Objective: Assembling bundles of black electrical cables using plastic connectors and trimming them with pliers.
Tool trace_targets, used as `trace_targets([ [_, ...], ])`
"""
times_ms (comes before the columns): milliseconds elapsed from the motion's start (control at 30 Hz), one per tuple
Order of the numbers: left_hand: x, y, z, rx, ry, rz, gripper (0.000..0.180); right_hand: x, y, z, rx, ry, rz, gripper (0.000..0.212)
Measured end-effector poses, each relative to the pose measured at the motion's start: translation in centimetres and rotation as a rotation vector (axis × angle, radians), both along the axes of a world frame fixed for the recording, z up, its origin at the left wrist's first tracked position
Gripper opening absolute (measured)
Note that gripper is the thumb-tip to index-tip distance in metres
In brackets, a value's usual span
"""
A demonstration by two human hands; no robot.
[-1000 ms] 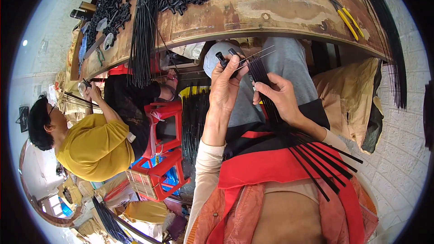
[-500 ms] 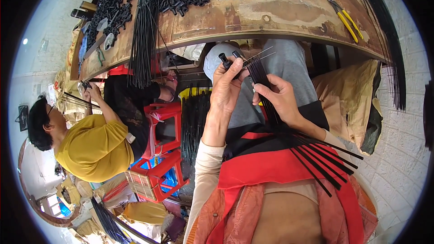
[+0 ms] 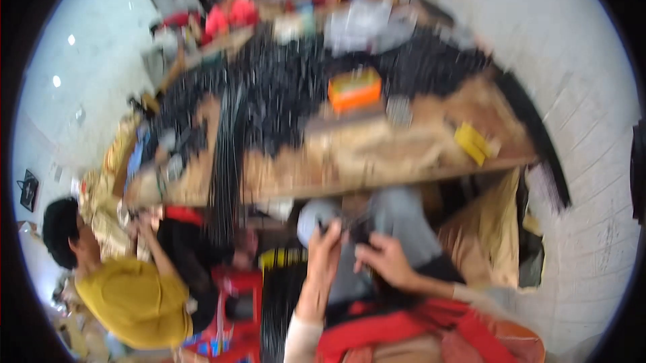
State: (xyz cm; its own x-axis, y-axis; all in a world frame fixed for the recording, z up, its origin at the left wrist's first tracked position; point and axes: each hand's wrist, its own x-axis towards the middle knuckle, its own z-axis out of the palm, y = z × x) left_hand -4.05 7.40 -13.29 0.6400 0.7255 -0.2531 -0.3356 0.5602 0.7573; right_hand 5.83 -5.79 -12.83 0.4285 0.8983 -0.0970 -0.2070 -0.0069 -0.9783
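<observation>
Motion smears this view. Above my grey-clad lap, my left hand [image 3: 325, 248] is closed round small black tubular pieces [image 3: 328, 226], which half a second ago showed more sharply as short plastic sleeves. Just to its right, my right hand [image 3: 389, 261] has its fingers curled on a bundle of thin black rods [image 3: 360, 230]. The bundle's upper part is a dark blur between the two hands, and its lower part cannot be made out. Whether the sleeves and rods touch is too blurred to tell.
Ahead stands a wooden table [image 3: 377, 154] heaped with black pieces [image 3: 276, 94]. On it are an orange box [image 3: 354, 89], a small tin [image 3: 400, 111] and yellow-handled pliers [image 3: 473, 143]. Black rods [image 3: 229, 161] overhang its edge. A person in yellow [image 3: 131, 299] works at left, near a red stool [image 3: 239, 302].
The view has tilted up, so the table's far side and more people now show. My hands appear lower and stay close together, still holding the sleeves and rods.
</observation>
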Motion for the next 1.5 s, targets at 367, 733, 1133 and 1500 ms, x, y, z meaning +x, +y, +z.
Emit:
trace_targets([
  [367,-0.1,-0.2,-2.0,-0.116,-0.133,-0.06,0.041,0.1,0.1,-1.7,0.039,0.23,-0.031,0.021],
  [733,-0.2,0.4,-2.7,-0.097,-0.109,-0.041,0.037,0.5,0.2,-0.9,-0.018,0.244,0.028,0.024],
  [1133,-1.0,-2.4,0.5,0.021,-0.072,-0.01,0.028,-0.4,-1.0,-0.1,-0.051,0.199,0.017,0.028],
  [1500,0.9,-2.4,1.2,0.224,0.242,0.14,0.041,2.1,0.1,-0.3,0.021,-0.032,0.0,0.012],
])
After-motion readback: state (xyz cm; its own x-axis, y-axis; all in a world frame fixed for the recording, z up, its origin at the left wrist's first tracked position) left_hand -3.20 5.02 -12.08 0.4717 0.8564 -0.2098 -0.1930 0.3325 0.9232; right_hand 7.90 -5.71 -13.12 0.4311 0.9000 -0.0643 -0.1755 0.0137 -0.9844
